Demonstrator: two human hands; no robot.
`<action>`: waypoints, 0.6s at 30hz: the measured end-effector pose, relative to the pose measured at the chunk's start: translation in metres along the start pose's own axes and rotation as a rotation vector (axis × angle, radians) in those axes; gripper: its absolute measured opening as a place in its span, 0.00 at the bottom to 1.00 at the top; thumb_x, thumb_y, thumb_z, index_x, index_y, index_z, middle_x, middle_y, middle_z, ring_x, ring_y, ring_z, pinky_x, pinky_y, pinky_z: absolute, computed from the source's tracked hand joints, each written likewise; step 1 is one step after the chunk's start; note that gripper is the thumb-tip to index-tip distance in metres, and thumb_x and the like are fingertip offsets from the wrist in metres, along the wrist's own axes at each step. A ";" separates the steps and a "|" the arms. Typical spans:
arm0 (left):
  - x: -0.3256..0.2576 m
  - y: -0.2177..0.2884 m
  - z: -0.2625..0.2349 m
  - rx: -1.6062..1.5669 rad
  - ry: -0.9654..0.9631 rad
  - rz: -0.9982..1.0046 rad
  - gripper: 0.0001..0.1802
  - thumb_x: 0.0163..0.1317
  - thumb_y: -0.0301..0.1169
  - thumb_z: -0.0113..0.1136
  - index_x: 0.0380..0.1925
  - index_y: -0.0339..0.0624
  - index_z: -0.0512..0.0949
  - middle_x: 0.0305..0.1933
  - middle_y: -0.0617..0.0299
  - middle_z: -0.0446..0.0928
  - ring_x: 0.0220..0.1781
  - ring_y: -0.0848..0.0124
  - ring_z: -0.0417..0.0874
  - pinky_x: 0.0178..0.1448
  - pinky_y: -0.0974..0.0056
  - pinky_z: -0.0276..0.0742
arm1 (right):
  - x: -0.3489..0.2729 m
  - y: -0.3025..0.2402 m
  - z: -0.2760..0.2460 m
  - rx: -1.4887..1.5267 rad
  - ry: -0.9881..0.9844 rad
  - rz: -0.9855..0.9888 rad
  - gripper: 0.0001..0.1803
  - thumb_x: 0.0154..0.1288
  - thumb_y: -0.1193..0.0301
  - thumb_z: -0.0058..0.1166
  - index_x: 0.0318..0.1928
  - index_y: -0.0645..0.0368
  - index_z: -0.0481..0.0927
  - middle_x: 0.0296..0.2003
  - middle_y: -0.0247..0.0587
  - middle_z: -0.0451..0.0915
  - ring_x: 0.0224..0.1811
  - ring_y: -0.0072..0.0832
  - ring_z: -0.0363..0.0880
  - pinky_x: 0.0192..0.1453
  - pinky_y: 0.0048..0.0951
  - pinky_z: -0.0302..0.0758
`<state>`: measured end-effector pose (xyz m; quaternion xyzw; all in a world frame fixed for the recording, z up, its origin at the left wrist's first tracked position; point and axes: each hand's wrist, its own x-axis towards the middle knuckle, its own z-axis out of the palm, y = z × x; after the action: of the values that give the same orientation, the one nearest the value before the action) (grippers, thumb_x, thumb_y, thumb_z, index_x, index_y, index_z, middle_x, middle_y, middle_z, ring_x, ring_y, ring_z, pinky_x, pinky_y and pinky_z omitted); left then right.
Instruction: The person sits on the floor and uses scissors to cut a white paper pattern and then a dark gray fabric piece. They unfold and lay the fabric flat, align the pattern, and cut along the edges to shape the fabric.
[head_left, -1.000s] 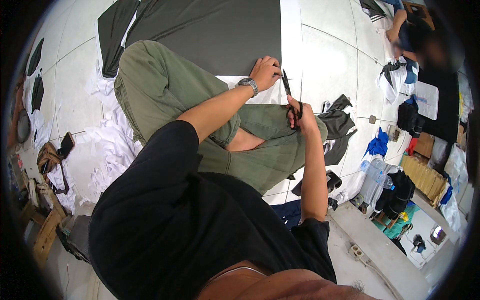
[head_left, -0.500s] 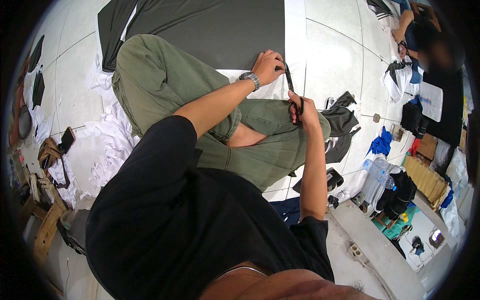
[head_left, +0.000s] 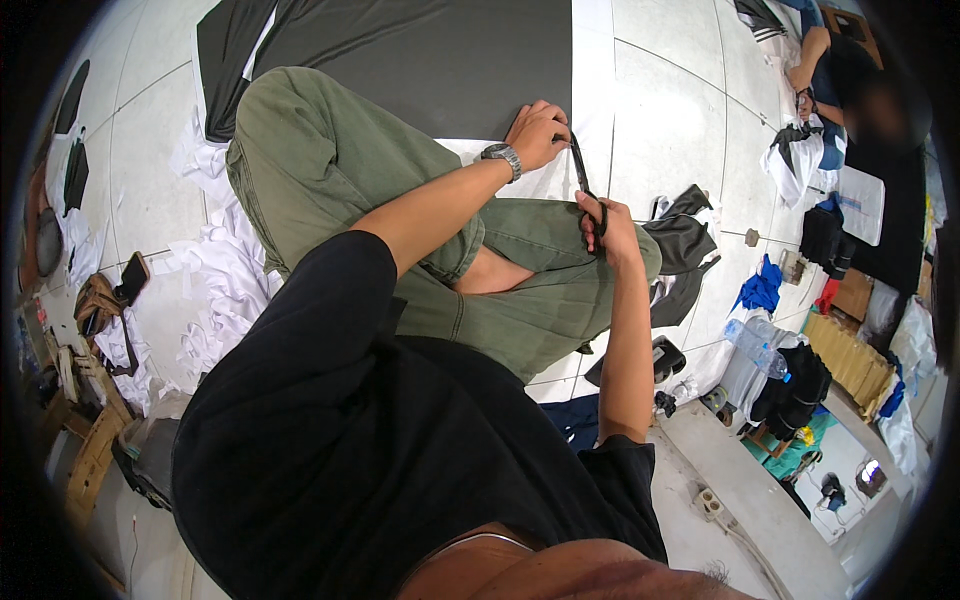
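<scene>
Right hand (head_left: 615, 235): grips scissors (head_left: 580, 168) by the handles, long axis running ahead and slightly left, to the near right corner of the dark cloth (head_left: 430, 75). Left hand (head_left: 540, 137): nearer, at that corner, fingers bent; cannot tell if pinching. Cloth: lies ahead of both.

Large, glossy white square tiles (head_left: 670, 120) spread right across the floor here, their dark grout lines bending out toward the rim. Over at the left edge, there's a rough frame of light-brown wooden planks (head_left: 92, 465), set at a slant. Up in the far right corner, a brown wooden box-like piece of furniture (head_left: 851, 33), partly hidden. Lower right, a scuffed off-white wall or ledge (head_left: 682, 462), with a cream plastic socket (head_left: 708, 500) and pale cord (head_left: 745, 552). Whitish light gleams on the tiles.
</scene>
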<state>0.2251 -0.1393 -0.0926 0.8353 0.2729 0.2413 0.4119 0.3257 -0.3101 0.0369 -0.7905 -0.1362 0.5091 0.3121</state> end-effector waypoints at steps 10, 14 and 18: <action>0.000 0.001 -0.002 0.012 -0.022 -0.012 0.03 0.56 0.31 0.70 0.31 0.50 0.88 0.50 0.65 0.80 0.59 0.65 0.74 0.64 0.57 0.67 | -0.001 0.004 0.000 -0.035 0.018 0.002 0.24 0.62 0.54 0.69 0.29 0.63 0.77 0.16 0.33 0.73 0.13 0.20 0.69 0.16 0.25 0.65; 0.000 0.002 -0.003 0.012 -0.015 -0.001 0.02 0.56 0.31 0.70 0.30 0.50 0.88 0.50 0.66 0.80 0.59 0.65 0.74 0.64 0.57 0.67 | 0.000 0.006 0.000 -0.046 0.015 -0.013 0.23 0.62 0.56 0.69 0.28 0.63 0.77 0.16 0.32 0.73 0.13 0.20 0.68 0.16 0.25 0.64; 0.001 0.001 -0.003 0.013 -0.020 0.000 0.02 0.55 0.31 0.70 0.30 0.50 0.88 0.50 0.66 0.80 0.59 0.65 0.74 0.64 0.57 0.67 | 0.001 0.008 -0.001 -0.066 0.012 -0.017 0.22 0.62 0.56 0.69 0.29 0.64 0.77 0.16 0.32 0.73 0.13 0.19 0.68 0.16 0.25 0.64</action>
<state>0.2238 -0.1380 -0.0896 0.8404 0.2702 0.2312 0.4090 0.3263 -0.3165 0.0312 -0.8022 -0.1577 0.4969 0.2910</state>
